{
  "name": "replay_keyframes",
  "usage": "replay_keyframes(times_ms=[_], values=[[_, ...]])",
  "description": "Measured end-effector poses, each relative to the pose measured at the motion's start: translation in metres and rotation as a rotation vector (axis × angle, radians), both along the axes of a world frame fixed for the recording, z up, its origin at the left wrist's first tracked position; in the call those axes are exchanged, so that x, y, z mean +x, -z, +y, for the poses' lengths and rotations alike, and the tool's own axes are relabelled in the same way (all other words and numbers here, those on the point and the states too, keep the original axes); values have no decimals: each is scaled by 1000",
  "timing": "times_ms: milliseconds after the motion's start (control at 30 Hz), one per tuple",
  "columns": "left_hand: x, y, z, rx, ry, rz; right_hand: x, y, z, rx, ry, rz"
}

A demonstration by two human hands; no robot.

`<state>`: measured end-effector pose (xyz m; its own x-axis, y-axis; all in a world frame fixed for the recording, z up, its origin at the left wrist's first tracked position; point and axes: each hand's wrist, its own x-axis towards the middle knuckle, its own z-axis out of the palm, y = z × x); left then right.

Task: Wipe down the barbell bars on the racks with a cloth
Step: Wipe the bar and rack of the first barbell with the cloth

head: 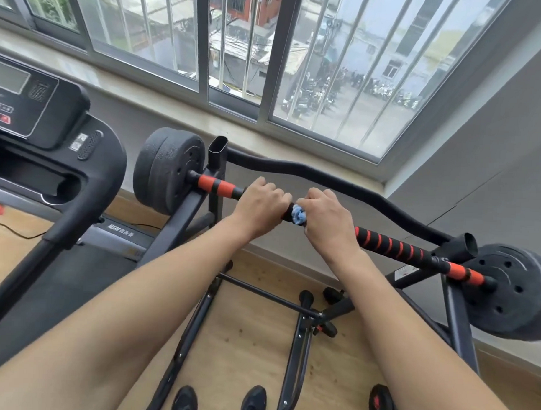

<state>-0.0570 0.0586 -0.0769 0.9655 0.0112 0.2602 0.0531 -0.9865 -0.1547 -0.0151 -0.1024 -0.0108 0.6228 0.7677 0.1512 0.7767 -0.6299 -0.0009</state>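
The black barbell bar with red stripes [387, 244] lies across the black metal rack [217, 155], near the window. The small blue cloth [299, 215] sits bunched on the middle of the bar, between my two hands. My right hand [326, 225] is curled round the cloth and the bar. My left hand [260, 204] is curled round the bare bar, just beside it. I think a hard sideways push could roll the bar off its supports, because the round black weight plates [166, 167] make it heavy.

Barbell bar [384, 244] rests across rack [217, 155]; at bar's middle sit left hand [260, 209], cloth [299, 216], right hand [326, 225]; treadmill [50, 154] left of bar, window [238, 50] behind.
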Motion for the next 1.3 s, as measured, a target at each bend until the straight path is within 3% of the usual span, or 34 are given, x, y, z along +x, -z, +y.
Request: replay_keyframes(times_ms=[100, 267, 433, 500, 667, 767, 833, 933, 1067, 1167, 1300], values=[[1, 4, -16, -51, -148, 18, -3, 5, 1, 14, -5, 2], [19, -33, -7, -133, -163, 353, -2, 14, -2, 39, -9, 20], [29, -55, 7, -729, -154, 981, -12, 12, -8, 3, -22, 32], [23, -55, 13, -790, -75, 917, -13, 11, -10, 19, -31, 58], [-10, -21, -3, -178, -12, 186, -9, 8, -6, 24, -10, 104], [-19, 2, -16, -87, -38, 14, -12, 11, -8, 50, -21, 96], [-13, 0, -16, -77, -100, 48, -14, 13, -11, 71, -31, 92], [2, -17, -10, -148, -132, 255, -18, 14, -11, 91, -51, 74], [28, -39, 8, -506, -122, 686, -20, 13, -12, 64, -94, 14], [31, -44, 13, -573, -119, 699, -25, 21, -27, 34, -145, 83], [30, -40, 12, -451, -117, 628, -25, 30, -46, 80, -20, 388]])
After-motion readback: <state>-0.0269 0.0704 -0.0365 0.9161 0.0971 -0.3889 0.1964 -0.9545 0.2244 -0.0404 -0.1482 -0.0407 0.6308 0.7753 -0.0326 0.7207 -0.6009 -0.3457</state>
